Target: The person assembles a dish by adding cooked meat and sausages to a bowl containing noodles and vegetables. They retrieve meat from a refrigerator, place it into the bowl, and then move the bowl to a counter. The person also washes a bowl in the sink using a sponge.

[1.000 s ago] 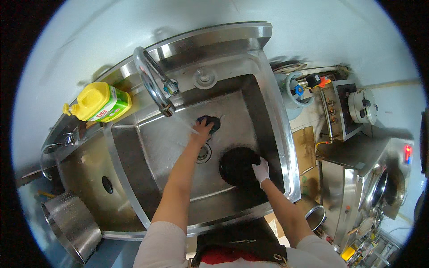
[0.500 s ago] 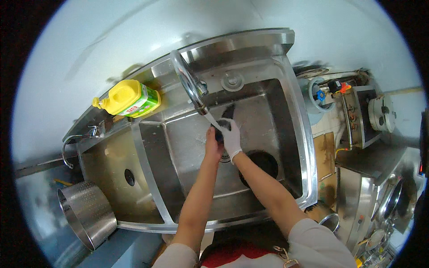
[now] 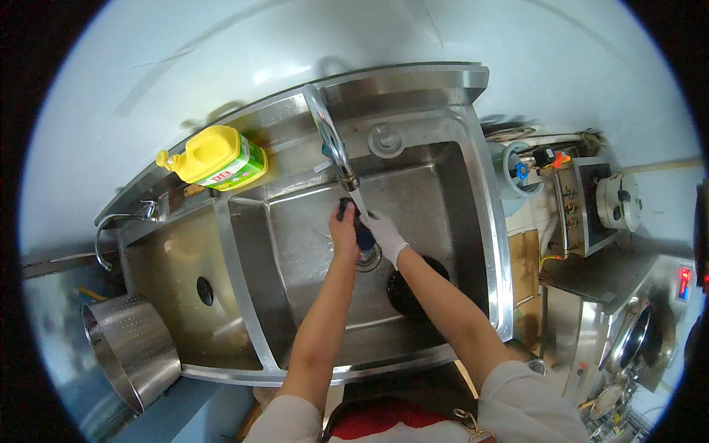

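Over the large steel sink basin [image 3: 295,221] I hold a small dark, bluish-black object [image 3: 364,235], its kind too blurred to make out. My bare left hand [image 3: 343,230] is closed around its left side, with a dark edge showing above the fingers. A white glove covers my right hand [image 3: 387,238], which grips the object from the right. Water runs from the curved faucet [image 3: 330,136] onto it and the gloved fingers. Just below the hands is the round drain [image 3: 368,258]. A black round item [image 3: 417,288] lies in the basin, partly behind my right forearm.
A yellow jug [image 3: 220,156] stands on the back ledge. The left basin [image 3: 185,266] holds cloudy water, with a second faucet [image 3: 111,229] above it. At the lower left is a perforated steel pot [image 3: 133,347]. A stove [image 3: 591,199] with a white pot stands to the right.
My hands have shifted slightly down from the faucet and spread a little apart around the dark object. The black item at the basin's right now shows less. The view has tilted slightly.
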A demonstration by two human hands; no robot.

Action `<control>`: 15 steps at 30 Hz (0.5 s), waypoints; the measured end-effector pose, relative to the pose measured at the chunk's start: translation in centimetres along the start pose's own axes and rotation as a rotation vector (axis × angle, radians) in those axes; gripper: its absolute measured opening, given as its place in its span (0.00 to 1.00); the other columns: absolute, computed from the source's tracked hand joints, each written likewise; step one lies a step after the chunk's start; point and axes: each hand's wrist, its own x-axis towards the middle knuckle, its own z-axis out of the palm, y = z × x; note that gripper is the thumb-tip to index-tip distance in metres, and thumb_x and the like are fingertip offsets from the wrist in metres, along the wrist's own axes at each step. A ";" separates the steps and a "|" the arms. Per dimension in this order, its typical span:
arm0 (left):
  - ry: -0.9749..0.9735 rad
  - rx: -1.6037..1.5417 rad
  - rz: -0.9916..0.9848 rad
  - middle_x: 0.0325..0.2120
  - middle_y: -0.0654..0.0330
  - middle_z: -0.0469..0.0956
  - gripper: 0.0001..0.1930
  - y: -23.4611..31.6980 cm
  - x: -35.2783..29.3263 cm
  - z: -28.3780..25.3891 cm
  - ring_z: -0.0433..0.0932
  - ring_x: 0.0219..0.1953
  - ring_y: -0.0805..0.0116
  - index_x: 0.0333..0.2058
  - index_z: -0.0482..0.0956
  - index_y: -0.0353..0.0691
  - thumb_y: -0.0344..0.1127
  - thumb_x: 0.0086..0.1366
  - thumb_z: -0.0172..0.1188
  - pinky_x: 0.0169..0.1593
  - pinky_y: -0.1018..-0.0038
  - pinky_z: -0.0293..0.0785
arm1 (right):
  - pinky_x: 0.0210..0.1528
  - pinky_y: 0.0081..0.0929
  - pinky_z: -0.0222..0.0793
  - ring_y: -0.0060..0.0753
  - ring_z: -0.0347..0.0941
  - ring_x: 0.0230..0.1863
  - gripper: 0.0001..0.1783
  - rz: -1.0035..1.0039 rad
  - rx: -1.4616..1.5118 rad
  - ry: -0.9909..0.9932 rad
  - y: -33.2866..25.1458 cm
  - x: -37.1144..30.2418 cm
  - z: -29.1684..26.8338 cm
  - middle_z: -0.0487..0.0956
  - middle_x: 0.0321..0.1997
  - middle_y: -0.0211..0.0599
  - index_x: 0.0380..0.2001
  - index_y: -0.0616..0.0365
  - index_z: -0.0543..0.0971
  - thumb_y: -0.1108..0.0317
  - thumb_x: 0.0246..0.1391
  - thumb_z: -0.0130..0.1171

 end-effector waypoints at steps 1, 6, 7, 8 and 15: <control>0.024 0.137 0.119 0.32 0.61 0.74 0.10 -0.1 0.4 -0.9 0.73 0.33 0.69 0.41 0.71 0.34 0.31 0.61 0.55 0.38 0.74 0.70 | 0.37 0.31 0.70 0.33 0.73 0.34 0.17 0.149 0.124 -0.001 -3.1 -2.5 0.6 0.77 0.33 0.34 0.39 0.58 0.76 0.56 0.54 0.55; 0.005 0.475 0.441 0.30 0.63 0.73 0.07 -3.0 -2.0 -0.2 0.67 0.31 0.77 0.37 0.72 0.35 0.32 0.62 0.55 0.36 0.78 0.66 | 0.41 0.29 0.69 0.30 0.73 0.36 0.17 0.347 0.626 -0.052 -6.3 -3.9 0.5 0.76 0.38 0.32 0.43 0.55 0.74 0.59 0.52 0.56; 0.004 0.445 0.426 0.31 0.64 0.73 0.08 -3.2 -3.1 0.0 0.68 0.32 0.77 0.38 0.72 0.36 0.32 0.63 0.55 0.37 0.78 0.66 | 0.41 0.28 0.69 0.30 0.73 0.37 0.15 0.188 0.550 0.025 -6.4 -3.6 0.7 0.76 0.38 0.33 0.42 0.57 0.74 0.62 0.52 0.57; -0.004 0.344 0.380 0.34 0.63 0.72 0.12 -3.8 -3.0 -0.1 0.70 0.35 0.73 0.41 0.71 0.37 0.38 0.64 0.52 0.40 0.74 0.69 | 0.42 0.28 0.68 0.29 0.72 0.37 0.14 0.030 0.471 0.101 -6.5 -3.4 1.0 0.76 0.37 0.34 0.40 0.59 0.75 0.66 0.51 0.57; -0.219 -0.156 -0.214 0.42 0.59 0.74 0.19 4.3 -1.0 1.4 0.73 0.44 0.65 0.46 0.71 0.39 0.47 0.67 0.46 0.47 0.68 0.71 | 0.35 0.29 0.69 0.34 0.74 0.33 0.09 -0.320 -0.397 -0.010 -7.2 -1.8 2.1 0.78 0.33 0.36 0.33 0.60 0.78 0.68 0.50 0.56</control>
